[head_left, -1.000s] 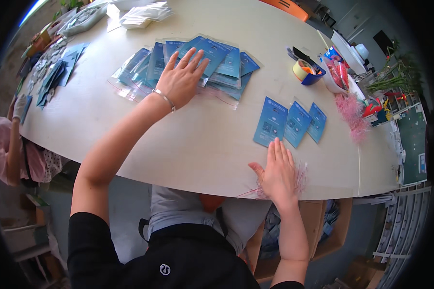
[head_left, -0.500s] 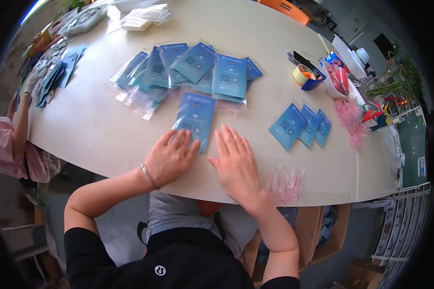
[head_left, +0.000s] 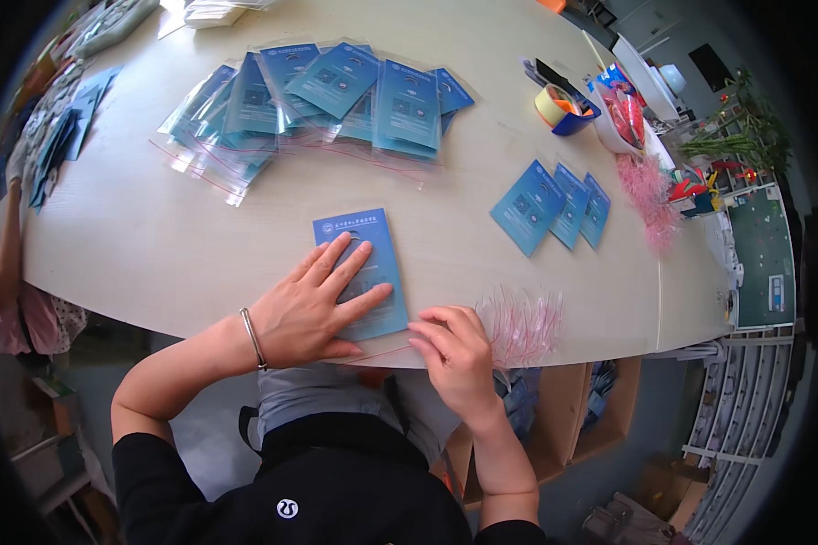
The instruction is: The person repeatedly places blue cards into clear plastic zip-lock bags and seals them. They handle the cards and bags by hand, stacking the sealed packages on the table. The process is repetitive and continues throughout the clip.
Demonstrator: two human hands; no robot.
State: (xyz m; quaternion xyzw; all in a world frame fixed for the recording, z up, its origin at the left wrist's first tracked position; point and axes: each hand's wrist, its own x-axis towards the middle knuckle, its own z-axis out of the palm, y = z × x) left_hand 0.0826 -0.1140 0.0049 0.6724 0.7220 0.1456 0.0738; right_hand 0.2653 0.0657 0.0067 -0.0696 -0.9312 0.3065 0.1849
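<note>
A blue printed card [head_left: 386, 304] lies near the table's front edge, and a thin red line like a bag's zip strip [head_left: 384, 352] runs just below it. Spread over the card is my left hand [head_left: 314, 300], fingers apart and pressing flat, with the thumb by the red line. My right hand [head_left: 453, 345] has thumb and fingers pinched at the right end of that strip, by the card's lower right corner. Clear film around the card is hard to make out.
Several blue cards in clear zip bags [head_left: 336, 100] lie piled farther back. Three blue cards [head_left: 529, 209] overlap at the right. Clear strips with red lines [head_left: 523, 327] sit beside my right hand. Tape [head_left: 552, 104] and pink shredded filler [head_left: 643, 204] are at far right; another person's arm [head_left: 7, 241] is at left.
The view has shifted. My left hand has spread over the card, which now lies closer to the table's front edge. My right hand has gone from flat and open to pinching the strip.
</note>
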